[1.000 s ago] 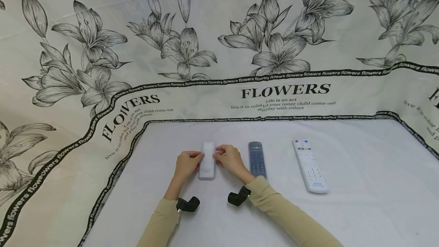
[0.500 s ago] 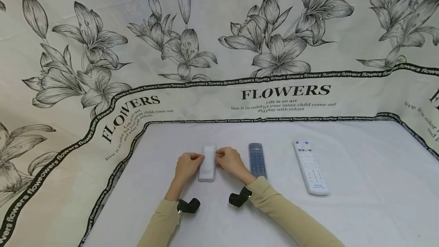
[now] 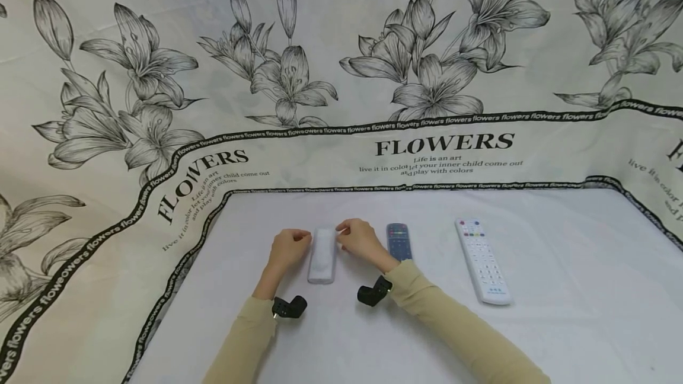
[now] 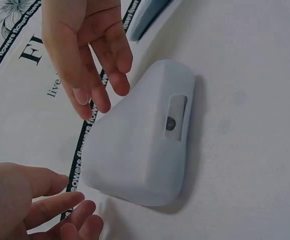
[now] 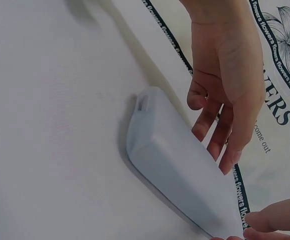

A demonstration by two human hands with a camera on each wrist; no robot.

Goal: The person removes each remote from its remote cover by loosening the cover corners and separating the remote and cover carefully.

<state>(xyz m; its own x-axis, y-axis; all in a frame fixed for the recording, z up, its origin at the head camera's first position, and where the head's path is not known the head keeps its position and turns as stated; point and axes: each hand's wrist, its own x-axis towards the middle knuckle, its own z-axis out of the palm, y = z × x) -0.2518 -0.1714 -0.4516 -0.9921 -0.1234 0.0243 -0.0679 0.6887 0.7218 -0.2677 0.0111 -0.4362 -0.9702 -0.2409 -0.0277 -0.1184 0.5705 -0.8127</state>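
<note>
A smooth pale remote control (image 3: 322, 262) lies on the white cloth between my hands, its blank side up. A recessed slot shows in its near end in the left wrist view. My left hand (image 3: 289, 248) is at its left side, fingers loosely bent and apart from it, as the left wrist view shows. On the opposite side is my right hand (image 3: 364, 242), its fingertips near the remote's upper right edge. In the left wrist view the right hand (image 4: 90, 45) has relaxed fingers with nothing between them. Neither hand holds anything.
A dark blue remote control (image 3: 398, 243) lies to the right, its lower part hidden by my right wrist and sleeve. Farther right is a larger white remote control (image 3: 482, 262), buttons up. A flower-printed curtain (image 3: 427, 76) borders the table's back and left sides.
Both hands have let go of the pale remote's sides, drawn slightly apart and moved a little toward its far end. The pale remote stays on the cloth.
</note>
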